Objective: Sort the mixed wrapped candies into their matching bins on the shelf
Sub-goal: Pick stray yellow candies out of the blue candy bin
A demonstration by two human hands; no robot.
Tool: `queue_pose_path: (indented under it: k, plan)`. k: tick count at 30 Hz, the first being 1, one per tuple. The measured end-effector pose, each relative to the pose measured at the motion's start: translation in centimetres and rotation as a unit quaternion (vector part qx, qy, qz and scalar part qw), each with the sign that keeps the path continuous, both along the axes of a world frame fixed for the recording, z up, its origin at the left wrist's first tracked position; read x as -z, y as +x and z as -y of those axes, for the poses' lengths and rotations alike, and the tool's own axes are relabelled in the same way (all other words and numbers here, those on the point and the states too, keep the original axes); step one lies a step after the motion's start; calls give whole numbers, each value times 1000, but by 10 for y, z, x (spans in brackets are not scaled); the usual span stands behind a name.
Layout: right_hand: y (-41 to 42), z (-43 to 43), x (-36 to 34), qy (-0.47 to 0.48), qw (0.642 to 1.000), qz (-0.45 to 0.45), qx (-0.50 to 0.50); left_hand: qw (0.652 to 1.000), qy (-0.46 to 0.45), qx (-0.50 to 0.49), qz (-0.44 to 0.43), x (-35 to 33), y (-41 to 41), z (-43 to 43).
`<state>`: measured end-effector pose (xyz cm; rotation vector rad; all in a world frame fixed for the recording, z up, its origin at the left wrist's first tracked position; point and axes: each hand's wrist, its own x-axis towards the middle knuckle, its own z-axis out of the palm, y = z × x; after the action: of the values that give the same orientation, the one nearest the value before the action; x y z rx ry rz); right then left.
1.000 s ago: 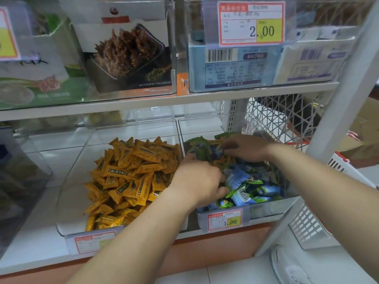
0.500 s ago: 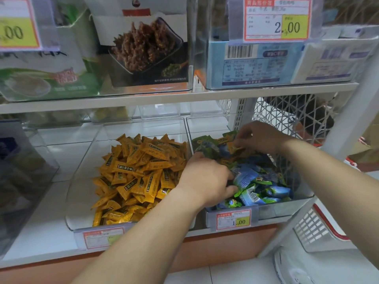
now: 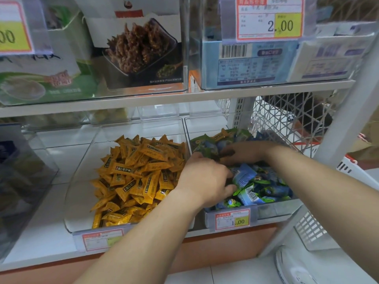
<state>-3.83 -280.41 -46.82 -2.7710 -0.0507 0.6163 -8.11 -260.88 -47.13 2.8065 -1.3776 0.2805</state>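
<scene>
A clear left bin holds a heap of yellow wrapped candies. Beside it, the clear right bin is filled with blue and green wrapped candies, and a few yellow candies lie mixed in at its back. Both hands are inside the right bin. My left hand has its fingers curled down into the pile, touching a blue wrapper. Behind it, my right hand lies low over the pile with its fingertips bent under. Anything either hand holds is hidden.
The upper shelf hangs close above the bins, carrying clear boxes of packaged snacks and price tags. A white upright post stands at the right with a white mesh panel behind it. A white basket sits low right.
My right hand has dropped from the back of the right bin down onto the pile, closer to my left hand. My left hand stays curled in the same bin.
</scene>
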Motion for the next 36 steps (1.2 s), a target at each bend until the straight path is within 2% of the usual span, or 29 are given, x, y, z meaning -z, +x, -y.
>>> queue_pose_path:
  k: [12, 23, 28, 33, 36]
  plan:
    - [17, -15, -3, -69, 995, -75, -11, 1000, 3, -9, -4, 0, -1, 0]
    - [13, -13, 6, 3, 1000, 9, 17, 999, -33, -3, 0, 3, 1, -2]
    - [5, 1, 6, 64, 993, 83, 47, 999, -44, 2, 3, 6, 3, -1]
    - [-7, 24, 0, 179, 955, 173, 161, 998, -63, 4, 6, 6, 5, -1]
    - [-17, 26, -6, 335, 884, 219, 243, 992, -122, 1, -19, 3, 5, 0]
